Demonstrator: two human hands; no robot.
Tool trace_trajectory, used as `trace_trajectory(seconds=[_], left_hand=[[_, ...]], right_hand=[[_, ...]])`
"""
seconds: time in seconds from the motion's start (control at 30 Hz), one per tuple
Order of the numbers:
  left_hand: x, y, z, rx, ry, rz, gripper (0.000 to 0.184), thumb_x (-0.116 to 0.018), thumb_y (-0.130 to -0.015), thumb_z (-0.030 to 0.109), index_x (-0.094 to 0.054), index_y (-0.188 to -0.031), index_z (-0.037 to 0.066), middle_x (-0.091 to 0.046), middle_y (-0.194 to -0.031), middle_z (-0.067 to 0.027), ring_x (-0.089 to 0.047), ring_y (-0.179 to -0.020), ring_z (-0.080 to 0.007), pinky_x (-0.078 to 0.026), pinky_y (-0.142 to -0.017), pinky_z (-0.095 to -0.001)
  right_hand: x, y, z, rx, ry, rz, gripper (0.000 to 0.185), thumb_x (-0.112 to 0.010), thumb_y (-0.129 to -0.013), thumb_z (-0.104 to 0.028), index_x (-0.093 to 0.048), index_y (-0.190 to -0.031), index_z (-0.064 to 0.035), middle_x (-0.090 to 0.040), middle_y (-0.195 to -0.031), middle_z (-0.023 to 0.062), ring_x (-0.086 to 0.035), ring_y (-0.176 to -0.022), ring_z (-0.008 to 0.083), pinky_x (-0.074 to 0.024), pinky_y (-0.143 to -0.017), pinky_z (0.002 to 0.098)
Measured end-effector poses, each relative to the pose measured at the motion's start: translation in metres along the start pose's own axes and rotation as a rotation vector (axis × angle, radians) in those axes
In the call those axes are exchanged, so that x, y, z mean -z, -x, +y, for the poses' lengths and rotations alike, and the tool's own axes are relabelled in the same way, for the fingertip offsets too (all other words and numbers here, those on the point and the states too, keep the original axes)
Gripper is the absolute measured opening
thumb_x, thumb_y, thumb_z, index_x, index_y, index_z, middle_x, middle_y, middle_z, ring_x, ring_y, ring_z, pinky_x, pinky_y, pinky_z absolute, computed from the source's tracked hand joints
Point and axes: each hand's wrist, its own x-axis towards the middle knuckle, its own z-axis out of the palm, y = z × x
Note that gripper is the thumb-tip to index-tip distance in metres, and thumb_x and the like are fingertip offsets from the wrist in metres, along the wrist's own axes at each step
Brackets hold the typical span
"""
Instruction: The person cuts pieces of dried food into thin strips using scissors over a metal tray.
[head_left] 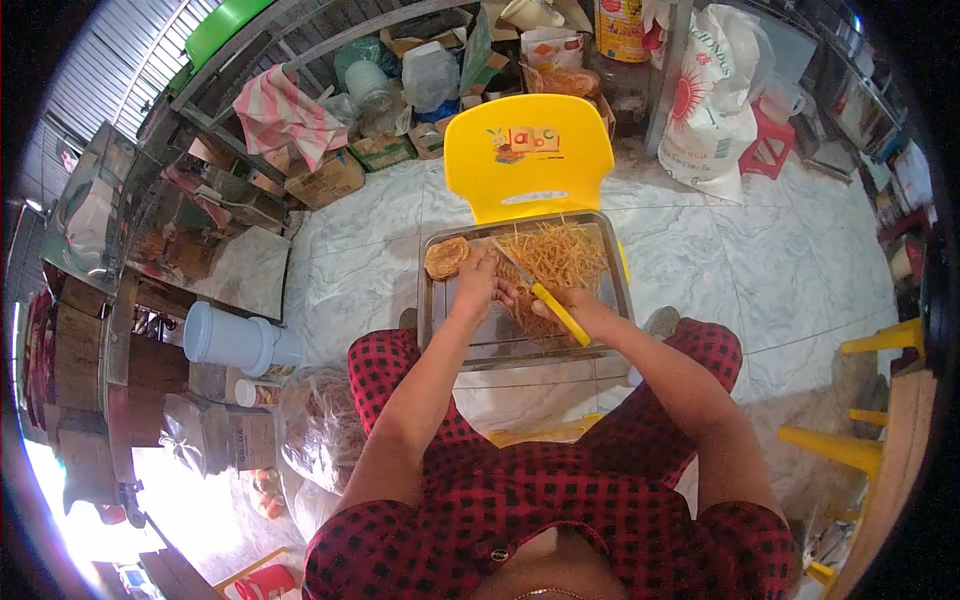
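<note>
Two-handed: gripping yellow-handled knife [545, 293] in right hand [590, 310] above tray [442, 312] of straw-coloured strips [562, 255]; with left hand [476, 285] near blade [515, 264], cannot tell if holding anything.

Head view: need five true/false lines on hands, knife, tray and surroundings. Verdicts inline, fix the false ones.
1. The right hand holds the yellow-handled knife. True.
2. The tray holds no strips. False: a pile of thin, light-brown strips lies in it.
3. A round brown piece lies in the tray's far left corner. True.
4. The chair backrest is plain blue. False: yellow, with a printed design.
5. The white sack stands left of the backrest. False: it stands to its right.
</note>
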Motion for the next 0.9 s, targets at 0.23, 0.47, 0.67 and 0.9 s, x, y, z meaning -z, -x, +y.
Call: trace_trajectory(seconds=[0.23, 0.47, 0.67, 0.9], left_hand=[[-0.002, 0.004, 0.005, 0.006, 0.002, 0.029, 0.023, -0.036, -0.095, 0.022, -0.043, -0.107, 0.004, -0.055, -0.074, -0.0097, -0.056, -0.045, -0.0176, -0.045, -0.036, -0.0266], [-0.006, 0.004, -0.013, 0.086, -0.022, -0.075, 0.021, -0.039, -0.094, 0.022, -0.045, -0.107, 0.007, -0.058, -0.074, -0.01, -0.055, -0.046, -0.0174, -0.043, -0.037, -0.0276], [-0.012, 0.009, -0.008, 0.126, -0.015, -0.1, 0.019, -0.04, -0.094, 0.02, -0.042, -0.107, 0.006, -0.055, -0.069, -0.0113, -0.055, -0.045, -0.019, -0.044, -0.036, -0.0275], [0.007, -0.01, 0.005, -0.031, 0.014, 0.127, 0.02, -0.041, -0.094, 0.021, -0.042, -0.105, 0.005, -0.054, -0.067, -0.0111, -0.055, -0.045, -0.0186, -0.044, -0.035, -0.0277]], right_hand=[[-0.006, -0.001, 0.002, 0.033, 0.149, 0.107, 0.055, -0.054, -0.081, -0.056, -0.061, -0.104, -0.0062, -0.064, -0.088, 0.0177, -0.061, -0.082, 0.0304, -0.0459, -0.074, 0.0373], [-0.003, -0.006, 0.007, 0.067, 0.091, 0.099, 0.049, -0.053, -0.085, -0.051, -0.055, -0.104, -0.0053, -0.049, -0.058, 0.0004, -0.048, -0.047, 0.0105, -0.0395, -0.044, 0.0244], [-0.005, -0.008, 0.007, 0.092, -0.003, 0.14, 0.046, -0.054, -0.085, -0.049, -0.055, -0.099, -0.0043, -0.048, -0.057, -0.0004, -0.048, -0.046, 0.0101, -0.0397, -0.043, 0.0237], [0.004, 0.002, -0.011, -0.039, -0.144, 0.041, 0.045, -0.059, -0.082, -0.047, -0.058, -0.1, -0.0063, -0.054, -0.063, 0.0019, -0.05, -0.049, 0.0119, -0.0402, -0.045, 0.0258]])
